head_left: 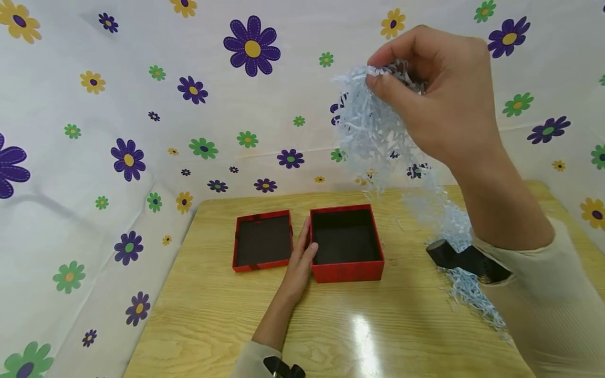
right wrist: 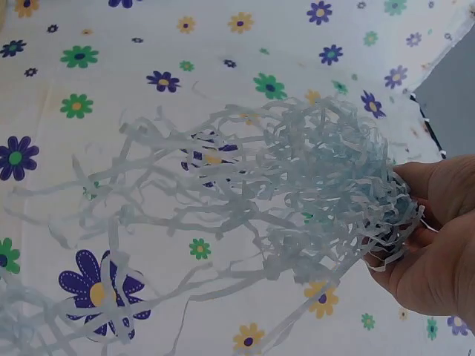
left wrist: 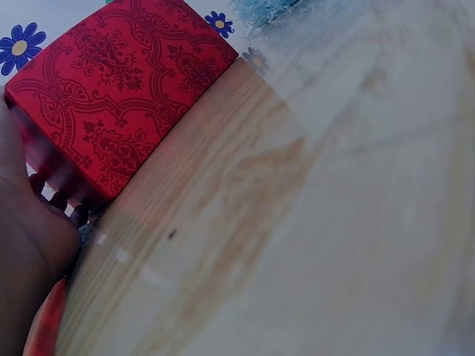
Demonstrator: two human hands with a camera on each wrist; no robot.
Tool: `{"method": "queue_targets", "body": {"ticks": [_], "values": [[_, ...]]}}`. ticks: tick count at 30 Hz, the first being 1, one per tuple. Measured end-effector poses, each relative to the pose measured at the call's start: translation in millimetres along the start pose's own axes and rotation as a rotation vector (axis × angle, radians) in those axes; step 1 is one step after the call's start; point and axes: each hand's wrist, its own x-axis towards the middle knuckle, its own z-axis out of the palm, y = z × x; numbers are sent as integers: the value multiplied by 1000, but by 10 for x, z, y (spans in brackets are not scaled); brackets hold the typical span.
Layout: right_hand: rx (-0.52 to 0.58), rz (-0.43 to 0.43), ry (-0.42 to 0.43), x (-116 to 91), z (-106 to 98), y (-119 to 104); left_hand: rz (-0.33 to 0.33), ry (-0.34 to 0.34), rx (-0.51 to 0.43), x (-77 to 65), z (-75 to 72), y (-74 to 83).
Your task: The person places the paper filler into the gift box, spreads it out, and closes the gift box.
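High over the table, my right hand pinches a clump of pale blue shredded paper between thumb and fingers. Long strands of it trail down, as the right wrist view shows with the paper spreading out from the fingertips. My left hand rests along the left side of a red box, thumb at its rim and fingers against the wall. The box is without a cover, and its dark inside shows. In the left wrist view the box has a dark scroll pattern.
Left of the box lies its red lid, dark inside facing up. More shredded paper is heaped on the wooden table at the right, partly behind my right forearm. A flowered white cloth hangs behind the table.
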Motion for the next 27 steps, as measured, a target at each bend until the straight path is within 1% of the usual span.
{"method": "queue_targets", "body": {"ticks": [3,6,9,11,14,21,23,27], "values": [[32,16,-13,45,76,-54,-3,1,3,7,2,-11],[60,86,-34,58,160,-92,9,1,-4,16,6,-21],[94,141,-69,20,258,-81,14,0,-9,25,12,-23],[116,157,-105,-37,337,-28,16,0,-14,27,13,-24],[119,162,-162,-173,491,136,20,5,-22,32,10,-25],[49,260,-295,-613,883,661,19,9,-47,50,10,-23],[53,277,-334,-738,973,790,21,6,-49,49,11,-24],[64,296,-393,-966,1121,979,28,0,-45,40,11,-18]]}}
